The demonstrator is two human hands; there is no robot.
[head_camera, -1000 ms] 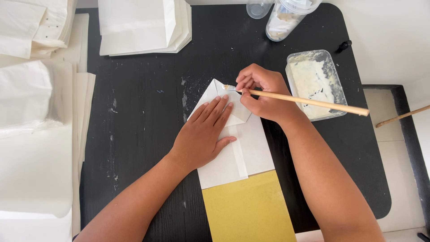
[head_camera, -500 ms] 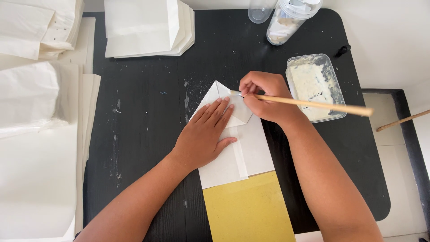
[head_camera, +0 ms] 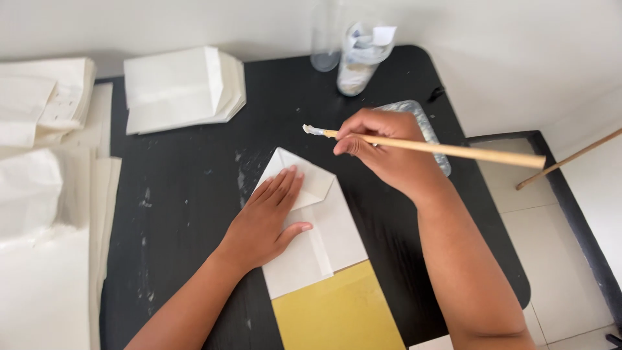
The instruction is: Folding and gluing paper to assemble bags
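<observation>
Paper bag [head_camera: 324, 243] lies flat mid-table, its folded flap pinned under the open left hand [head_camera: 265, 223]. Right hand [head_camera: 389, 152] pinches a long brush [head_camera: 440, 149] above it, near the paste tray [head_camera: 431, 133]. Looks like the gluing step; brush needs lowering onto the flap.

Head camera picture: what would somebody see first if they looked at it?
First, the right hand at the middle of the black table, holding a long wooden brush up over a folded white paper bag. The left hand presses flat on that bag, which lies partly on a yellow sheet at the near edge. A stack of white bags sits at the far left.
</observation>
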